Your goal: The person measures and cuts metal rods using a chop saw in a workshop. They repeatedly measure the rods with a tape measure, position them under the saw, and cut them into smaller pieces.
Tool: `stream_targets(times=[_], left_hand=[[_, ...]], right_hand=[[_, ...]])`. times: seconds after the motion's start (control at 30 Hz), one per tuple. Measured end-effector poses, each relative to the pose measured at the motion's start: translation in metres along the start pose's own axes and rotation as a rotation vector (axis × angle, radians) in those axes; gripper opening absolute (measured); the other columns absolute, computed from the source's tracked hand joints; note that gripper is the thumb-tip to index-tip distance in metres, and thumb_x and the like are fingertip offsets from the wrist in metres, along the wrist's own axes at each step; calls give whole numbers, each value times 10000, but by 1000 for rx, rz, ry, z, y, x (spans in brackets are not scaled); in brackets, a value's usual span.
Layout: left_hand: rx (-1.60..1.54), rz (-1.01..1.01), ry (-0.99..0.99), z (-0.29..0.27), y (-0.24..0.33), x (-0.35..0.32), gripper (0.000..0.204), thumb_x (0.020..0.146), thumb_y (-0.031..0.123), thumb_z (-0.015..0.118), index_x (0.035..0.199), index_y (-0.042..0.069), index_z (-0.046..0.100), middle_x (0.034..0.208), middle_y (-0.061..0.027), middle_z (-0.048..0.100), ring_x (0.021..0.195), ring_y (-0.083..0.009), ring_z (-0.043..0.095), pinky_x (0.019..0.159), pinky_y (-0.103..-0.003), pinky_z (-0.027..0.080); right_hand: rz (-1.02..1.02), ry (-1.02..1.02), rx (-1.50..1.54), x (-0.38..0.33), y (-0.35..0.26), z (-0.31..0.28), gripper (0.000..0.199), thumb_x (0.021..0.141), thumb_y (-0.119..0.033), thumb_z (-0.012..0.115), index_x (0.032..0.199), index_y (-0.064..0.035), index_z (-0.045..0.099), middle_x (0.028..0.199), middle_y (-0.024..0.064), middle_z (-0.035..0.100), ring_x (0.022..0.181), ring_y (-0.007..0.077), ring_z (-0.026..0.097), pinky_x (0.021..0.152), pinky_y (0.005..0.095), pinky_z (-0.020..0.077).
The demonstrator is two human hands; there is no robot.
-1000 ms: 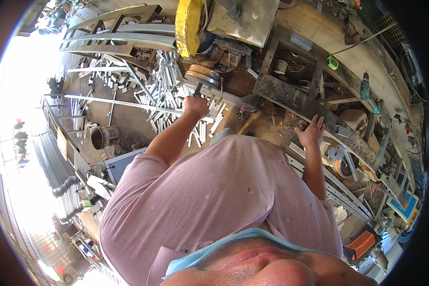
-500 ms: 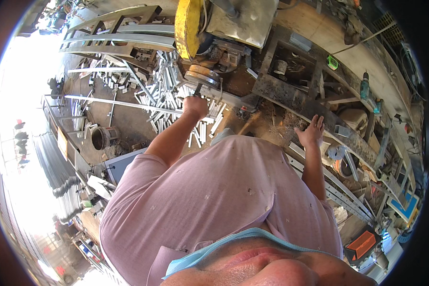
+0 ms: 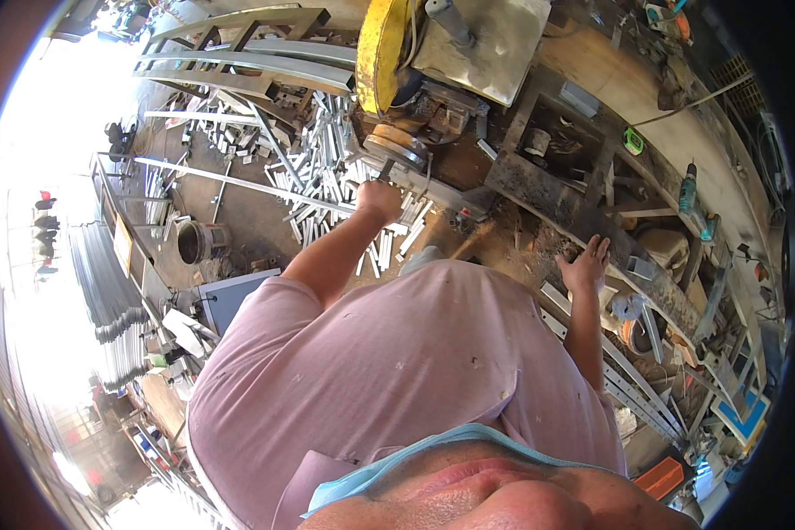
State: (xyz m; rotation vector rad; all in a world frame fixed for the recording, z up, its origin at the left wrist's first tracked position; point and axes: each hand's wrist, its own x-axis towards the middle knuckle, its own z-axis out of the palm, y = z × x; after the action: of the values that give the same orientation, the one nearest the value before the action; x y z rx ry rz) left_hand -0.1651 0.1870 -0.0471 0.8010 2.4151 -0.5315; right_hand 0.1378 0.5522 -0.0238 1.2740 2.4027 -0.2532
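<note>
The dark handle (image 3: pixel 386 169) sits in the left hand (image 3: pixel 377 201), with fingers curled around it. The right hand (image 3: pixel 585 267), fingers spread, is at the dirty bench's (image 3: pixel 543 196) edge.

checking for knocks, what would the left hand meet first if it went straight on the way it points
Likely the wheel just beyond the handle that the left hand grips, though depth is unclear.
</note>
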Motion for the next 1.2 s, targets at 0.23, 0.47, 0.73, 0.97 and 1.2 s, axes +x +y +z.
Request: stream_targets(times=[0.23, 0.47, 0.73, 0.97, 1.2], left_hand=[[-1, 12, 20, -1, -1, -2, 352, 925, 423, 643, 1065, 155, 822, 1105, -100, 804, 1059, -279, 770, 874, -444, 599], [0, 16, 26, -4, 0, -5, 310, 913, 360, 636, 1043, 149, 823, 1103, -101, 804, 1040, -274, 775, 862, -439, 598], [4, 5, 22, -2, 0, -3, 335, 911, 408, 649, 1035, 148, 821, 1099, -100, 804, 1038, -270, 773, 882, -430, 596], [-20, 20, -7, -15, 1, -11, 298, 910, 272, 628, 1089, 127, 818, 1151, -110, 798, 1074, -277, 770, 888, -433, 585], [-9, 15, 28, -8, 0, -7, 329, 897, 404, 669, 1045, 155, 825, 1109, -100, 805, 1058, -265, 771, 888, -420, 595]], right_hand=[[5, -16, -24, -3, -4, -5, 1211, 848, -565, 800, 1701, -60, 104, 1776, 187, 68, 1605, 425, 193, 1307, 449, 254], [-1, -14, -48, -3, -3, -3, 1208, 853, -571, 797, 1699, -57, 104, 1774, 198, 67, 1603, 434, 191, 1308, 459, 246], [-12, 7, -49, 0, 0, 2, 1211, 847, -571, 802, 1696, -48, 114, 1770, 210, 71, 1599, 441, 197, 1313, 463, 227], [-32, 34, -59, 2, 3, 7, 1222, 840, -579, 805, 1694, -37, 119, 1770, 210, 78, 1597, 438, 204, 1315, 466, 219], [-20, 24, -64, 2, 2, 7, 1227, 842, -589, 799, 1697, -48, 105, 1772, 204, 65, 1602, 430, 191, 1317, 463, 220]])
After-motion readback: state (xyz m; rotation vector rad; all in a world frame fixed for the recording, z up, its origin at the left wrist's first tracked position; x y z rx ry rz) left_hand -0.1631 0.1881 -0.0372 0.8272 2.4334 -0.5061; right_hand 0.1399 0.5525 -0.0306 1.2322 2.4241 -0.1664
